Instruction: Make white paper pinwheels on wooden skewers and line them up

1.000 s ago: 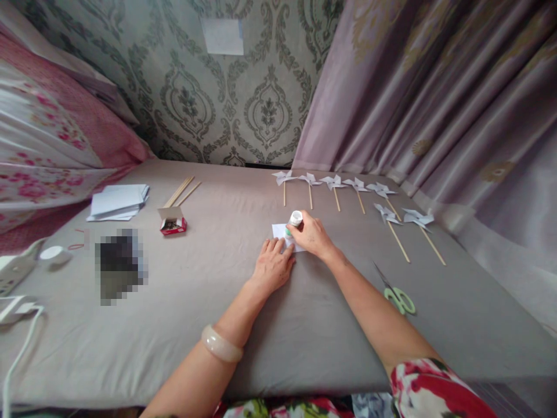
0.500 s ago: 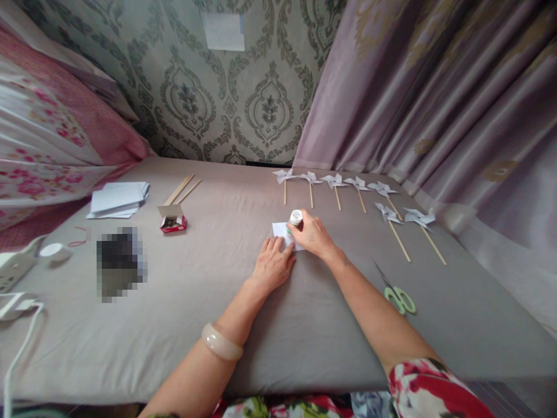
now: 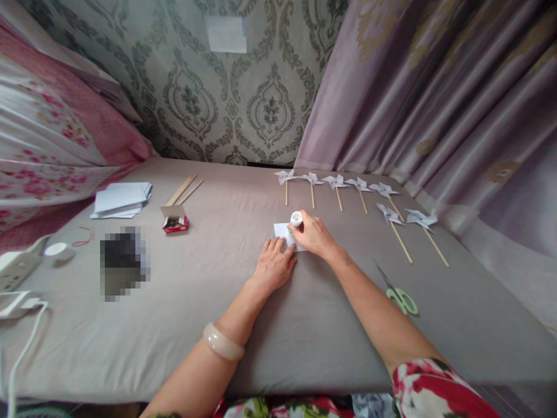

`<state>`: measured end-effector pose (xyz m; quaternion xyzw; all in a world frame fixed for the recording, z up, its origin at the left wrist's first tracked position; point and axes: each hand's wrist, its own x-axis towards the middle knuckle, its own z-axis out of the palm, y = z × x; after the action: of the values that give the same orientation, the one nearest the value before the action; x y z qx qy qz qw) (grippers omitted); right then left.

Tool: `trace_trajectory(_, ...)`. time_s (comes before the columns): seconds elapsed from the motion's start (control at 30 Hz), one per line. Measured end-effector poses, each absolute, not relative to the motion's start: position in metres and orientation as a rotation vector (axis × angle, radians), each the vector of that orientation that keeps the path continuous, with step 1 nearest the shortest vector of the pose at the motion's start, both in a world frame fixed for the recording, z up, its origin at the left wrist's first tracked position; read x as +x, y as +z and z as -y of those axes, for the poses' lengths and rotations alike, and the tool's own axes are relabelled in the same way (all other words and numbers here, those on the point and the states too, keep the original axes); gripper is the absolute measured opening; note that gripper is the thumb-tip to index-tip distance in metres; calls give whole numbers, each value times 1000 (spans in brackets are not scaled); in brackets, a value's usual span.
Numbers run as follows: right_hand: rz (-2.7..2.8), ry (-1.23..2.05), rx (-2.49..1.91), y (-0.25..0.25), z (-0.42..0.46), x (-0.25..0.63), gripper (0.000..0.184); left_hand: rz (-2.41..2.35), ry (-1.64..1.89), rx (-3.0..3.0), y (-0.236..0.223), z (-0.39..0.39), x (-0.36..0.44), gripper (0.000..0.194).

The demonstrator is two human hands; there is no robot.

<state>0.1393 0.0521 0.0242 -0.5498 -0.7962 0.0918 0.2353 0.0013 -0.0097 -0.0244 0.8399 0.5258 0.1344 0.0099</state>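
Note:
My right hand [image 3: 313, 237] is closed round a small white glue stick [image 3: 296, 219], its tip down on a white paper square [image 3: 282, 231] lying on the grey sheet. My left hand [image 3: 274, 266] lies flat with fingers stretched out, pressing the paper's near edge. A pale bangle [image 3: 223, 343] sits on my left wrist.
Several white paper pinwheels on wooden sticks [image 3: 337, 184] lie in a row at the back right. Green-handled scissors [image 3: 400, 299] lie to the right. A red pin box [image 3: 176, 220], wooden sticks [image 3: 183, 188], a paper stack [image 3: 119, 199], tape [image 3: 58, 250] and a power strip [image 3: 15, 270] lie left.
The hands have stayed in place on the paper; only the view has shifted slightly.

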Motion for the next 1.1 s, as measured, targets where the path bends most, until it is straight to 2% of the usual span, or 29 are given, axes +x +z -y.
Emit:
trace_trajectory(0.23, 2248, 255, -1448, 25, -46, 137, 23, -1651, 443, 2614, -25, 10, 2, 32)
trace_trajectory(0.43, 2230, 267, -1451, 25, -50, 141, 25, -1632, 446, 2598, -25, 10, 2, 39)
trace_trajectory(1.1, 2285, 254, -1416, 26, -49, 141, 27, -1641, 464, 2620, -25, 10, 1, 34)
